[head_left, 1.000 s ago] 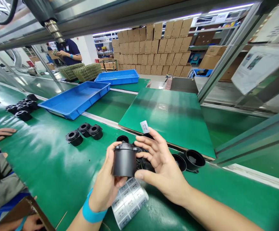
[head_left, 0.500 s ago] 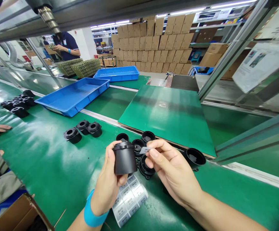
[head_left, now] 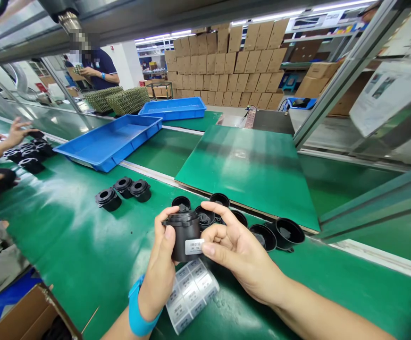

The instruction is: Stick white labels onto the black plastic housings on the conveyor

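My left hand (head_left: 163, 269) grips a black plastic cylinder (head_left: 186, 235) upright above the green belt. A small white label (head_left: 194, 246) sits on the cylinder's side, and the thumb of my right hand (head_left: 237, 252) presses on its edge. My right fingers curl around the far side of the cylinder. Under my hands lies a sheet of white labels (head_left: 191, 295). Several open black cups (head_left: 285, 232) stand just behind my hands.
Three black parts (head_left: 123, 191) lie on the belt (head_left: 67, 236) to the left. A blue tray (head_left: 111, 141) sits farther back, and a green board (head_left: 247, 170) lies ahead. Another person's hands (head_left: 14, 132) reach over black parts at far left. A cardboard box (head_left: 28, 316) is at bottom left.
My right hand brought the white label down from its fingertips onto the cylinder's side; the label now sticks there. The person at left raised a hand over their parts.
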Action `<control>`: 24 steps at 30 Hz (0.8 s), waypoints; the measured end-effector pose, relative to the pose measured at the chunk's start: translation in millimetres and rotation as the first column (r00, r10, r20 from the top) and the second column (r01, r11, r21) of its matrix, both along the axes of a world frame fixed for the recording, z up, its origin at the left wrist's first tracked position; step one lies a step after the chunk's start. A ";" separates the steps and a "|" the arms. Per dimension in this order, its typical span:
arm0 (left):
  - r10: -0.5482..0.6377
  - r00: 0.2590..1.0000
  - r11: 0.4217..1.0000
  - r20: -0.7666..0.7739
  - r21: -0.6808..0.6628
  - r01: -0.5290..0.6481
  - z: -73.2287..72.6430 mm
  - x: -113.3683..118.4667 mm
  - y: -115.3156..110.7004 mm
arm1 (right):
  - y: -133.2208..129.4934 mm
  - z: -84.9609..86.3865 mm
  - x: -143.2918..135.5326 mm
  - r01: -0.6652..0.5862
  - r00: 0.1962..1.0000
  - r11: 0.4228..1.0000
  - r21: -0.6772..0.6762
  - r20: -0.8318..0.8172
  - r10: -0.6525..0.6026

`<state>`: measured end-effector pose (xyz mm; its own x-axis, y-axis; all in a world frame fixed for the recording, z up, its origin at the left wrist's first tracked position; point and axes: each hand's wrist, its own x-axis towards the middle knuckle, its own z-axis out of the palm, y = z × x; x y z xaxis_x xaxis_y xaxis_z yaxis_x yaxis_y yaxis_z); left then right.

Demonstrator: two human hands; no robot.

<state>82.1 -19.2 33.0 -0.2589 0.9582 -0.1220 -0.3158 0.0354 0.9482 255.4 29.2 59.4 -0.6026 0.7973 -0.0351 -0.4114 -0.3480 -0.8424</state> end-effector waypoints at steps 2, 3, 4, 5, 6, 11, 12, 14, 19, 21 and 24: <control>0.015 1.000 0.999 -0.026 0.042 -0.014 -1.9 0.0 1.0 | 0.9 -1.0 -0.4 -0.004 1.000 1.000 0.022 0.023 0.003; 0.020 0.999 0.998 -0.039 0.058 -0.018 -2.7 0.0 1.3 | 1.3 -1.4 -0.6 -0.004 0.999 1.000 0.029 0.035 0.003; 0.022 0.998 0.997 -0.052 0.069 -0.019 -3.4 0.1 1.5 | 1.8 -1.8 -0.8 -0.004 0.999 0.999 0.031 0.046 0.002; 0.023 0.998 0.997 -0.063 0.074 -0.018 -4.0 0.1 1.6 | 2.2 -2.1 -0.9 -0.003 0.998 0.999 0.033 0.055 0.001; 0.024 0.997 0.997 -0.073 0.077 -0.018 -4.5 0.2 1.5 | 2.6 -2.4 -0.9 -0.002 0.998 0.999 0.033 0.063 0.000; 0.037 0.995 0.996 -0.089 0.087 -0.029 -6.6 0.3 0.6 | 3.4 -4.0 -0.3 0.005 0.997 1.000 0.029 0.070 -0.007; 0.040 0.995 0.996 -0.089 0.087 -0.032 -7.0 0.3 0.6 | 3.1 -4.4 -0.4 0.007 0.998 1.000 0.029 0.070 -0.009; 0.044 0.995 0.996 -0.084 0.084 -0.037 -7.5 0.4 0.7 | 2.3 -4.7 -0.8 0.008 0.998 1.000 0.027 0.066 -0.010; 0.038 0.996 0.996 -0.084 0.083 -0.031 -6.8 0.6 0.7 | 0.6 -3.5 -2.1 0.011 0.999 1.000 0.006 0.048 -0.011; 0.033 0.995 0.996 -0.089 0.085 -0.025 -6.5 0.8 0.4 | 0.4 -3.0 -2.4 0.017 0.999 1.000 -0.003 0.045 -0.016; 0.033 0.996 0.996 -0.085 0.081 -0.026 -6.6 1.2 0.2 | 0.2 -3.2 -3.0 0.024 0.999 1.000 -0.009 0.044 -0.024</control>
<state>83.3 -19.0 26.4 -0.2932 0.9558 -0.0216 -0.2328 -0.0494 0.9713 252.5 29.5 56.2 -0.5810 0.8111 -0.0684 -0.3825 -0.3463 -0.8566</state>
